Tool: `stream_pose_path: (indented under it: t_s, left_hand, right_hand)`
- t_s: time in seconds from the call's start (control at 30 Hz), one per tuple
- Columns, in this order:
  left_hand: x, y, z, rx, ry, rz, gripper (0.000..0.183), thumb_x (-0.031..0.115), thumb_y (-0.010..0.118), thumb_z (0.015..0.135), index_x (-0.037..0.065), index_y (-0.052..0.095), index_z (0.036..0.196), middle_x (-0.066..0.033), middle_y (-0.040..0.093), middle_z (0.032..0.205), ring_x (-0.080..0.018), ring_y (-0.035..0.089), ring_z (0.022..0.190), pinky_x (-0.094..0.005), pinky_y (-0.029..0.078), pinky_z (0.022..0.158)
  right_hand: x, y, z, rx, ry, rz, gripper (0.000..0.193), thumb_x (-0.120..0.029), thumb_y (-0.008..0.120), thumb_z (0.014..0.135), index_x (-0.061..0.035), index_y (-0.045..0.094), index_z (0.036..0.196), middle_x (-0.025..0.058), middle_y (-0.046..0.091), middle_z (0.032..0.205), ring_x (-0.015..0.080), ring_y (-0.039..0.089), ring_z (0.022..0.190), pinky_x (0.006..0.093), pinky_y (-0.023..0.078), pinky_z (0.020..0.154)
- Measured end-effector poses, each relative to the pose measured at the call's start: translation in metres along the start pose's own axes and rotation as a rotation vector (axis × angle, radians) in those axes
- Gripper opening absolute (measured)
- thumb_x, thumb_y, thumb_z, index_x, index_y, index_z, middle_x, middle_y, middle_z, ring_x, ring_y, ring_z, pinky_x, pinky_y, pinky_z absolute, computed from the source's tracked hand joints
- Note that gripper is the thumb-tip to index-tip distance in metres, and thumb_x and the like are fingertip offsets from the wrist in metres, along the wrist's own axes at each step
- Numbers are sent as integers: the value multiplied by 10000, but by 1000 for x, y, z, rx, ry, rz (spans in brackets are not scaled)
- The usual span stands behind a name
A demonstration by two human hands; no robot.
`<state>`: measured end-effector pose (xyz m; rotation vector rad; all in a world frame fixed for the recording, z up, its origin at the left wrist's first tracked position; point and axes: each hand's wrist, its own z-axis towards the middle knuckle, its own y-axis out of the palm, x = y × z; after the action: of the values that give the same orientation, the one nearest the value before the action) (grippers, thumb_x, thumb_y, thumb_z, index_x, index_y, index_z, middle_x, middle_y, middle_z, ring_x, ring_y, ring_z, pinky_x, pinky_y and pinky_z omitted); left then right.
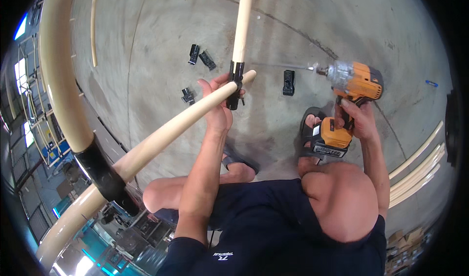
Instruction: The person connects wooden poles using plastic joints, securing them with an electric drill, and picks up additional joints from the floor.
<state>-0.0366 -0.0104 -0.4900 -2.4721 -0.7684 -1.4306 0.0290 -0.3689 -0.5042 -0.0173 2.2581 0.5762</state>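
My left hand (220,111) is closed around a black metal pipe joint (235,73) from behind and below. In that joint, a cream pipe (243,22) running away from me meets a second cream pipe (171,117) that slants down to the left. A small bolt (243,101) sticks out of the joint's right side. My right hand (359,117) grips the handle of an orange cordless impact driver (359,83). Its long bit (298,67) points left toward the joint, apart from it; the bit's far end is blurred.
Loose black joints (288,82) lie on the grey concrete floor (283,37), several in all. A thick cream pipe (63,71) with a black joint (107,173) stands close on the left. More cream pipes (415,173) lie at the right, with a blue object (431,83) beyond.
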Motion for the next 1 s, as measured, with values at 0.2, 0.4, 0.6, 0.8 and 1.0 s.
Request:
stream_pose_path:
  t_s: [0.2,0.4,0.6,0.8,1.0]
  left_hand:
    - [-8,2,-1,38,12,-17,930,768,255,990,-69,554,1266,-160,690,996,-248,671,783,-346,546,762]
    - [-12,4,-2,74,49,-19,945,775,262,984,-80,560,1252,-153,692,973,-243,670,752,-339,552,735]
    - [-10,4,-2,64,31,-45,942,771,261,987,-85,564,1235,-155,692,945,-248,674,735,-344,557,723]
    - [-7,9,-3,74,40,-58,851,719,268,1021,-60,564,1197,-138,676,949,-208,653,758,-333,551,738]
    - [-9,8,-2,94,56,-51,902,732,259,1009,-89,561,1228,-169,695,951,-264,678,749,-364,561,726]
  right_hand:
    - [41,20,-5,-144,162,310,324,-177,657,942,45,588,1168,56,569,609,136,545,513,351,506,782]
    - [71,24,-7,-103,92,252,329,-190,678,929,33,599,1157,47,573,633,133,547,515,317,502,697]
    - [74,27,-7,-91,171,284,326,-198,689,925,13,605,1159,46,584,703,137,563,531,281,461,538]
    - [76,29,-14,-84,169,183,402,-208,731,892,5,581,1199,65,595,777,136,565,584,290,482,523]
    - [76,36,-14,-98,175,263,380,-178,728,895,5,588,1197,51,571,766,132,554,574,296,481,527]
